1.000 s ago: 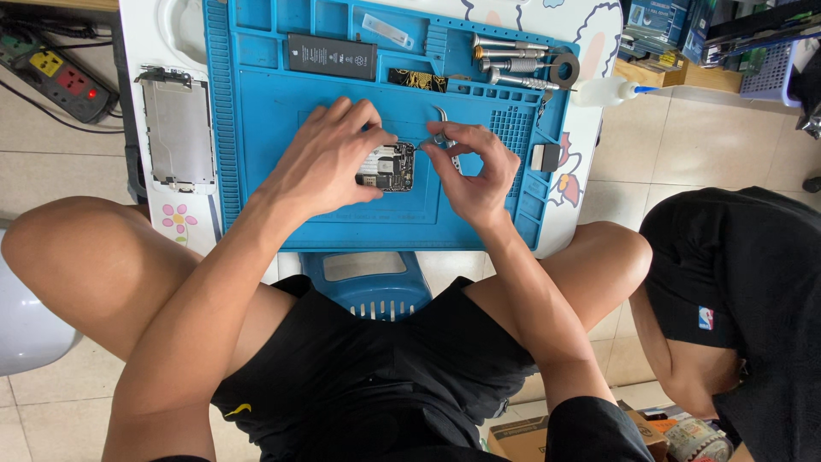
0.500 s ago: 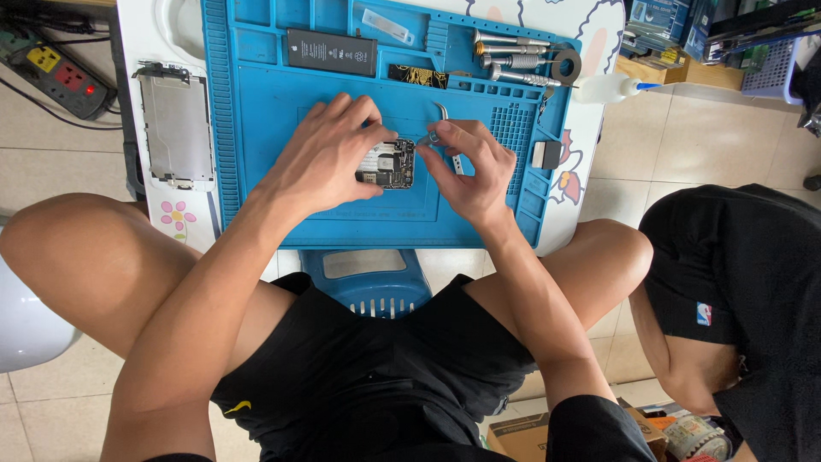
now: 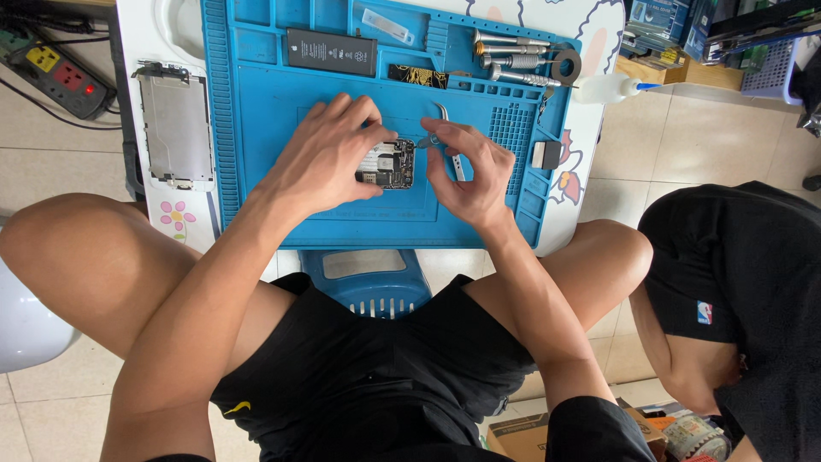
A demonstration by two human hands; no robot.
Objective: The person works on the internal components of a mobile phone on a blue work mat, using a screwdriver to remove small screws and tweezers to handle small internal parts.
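Tiled floor shows on both sides of a small white table (image 3: 137,51), and I am looking straight down at the blue silicone repair mat (image 3: 256,128) laid on it. My left hand (image 3: 329,158) lies over the small circuit board (image 3: 392,164) near the mat's middle, fingers curled around its left edge and pinning it flat. My right hand (image 3: 470,171) pinches curved metal tweezers (image 3: 449,141) between thumb and fingers; their tips point left, just above the board's upper right corner, though I cannot tell if they touch it. So the board lies just left of the tweezer tips, its long axis running roughly away from me, and the left hand is the nearer of the 2.

Farther back on the mat lie a black battery (image 3: 332,51) and a row of metal screwdrivers (image 3: 513,56). A bare phone frame (image 3: 175,128) rests on the table left of the mat. Another person in black (image 3: 753,282) sits at my right.
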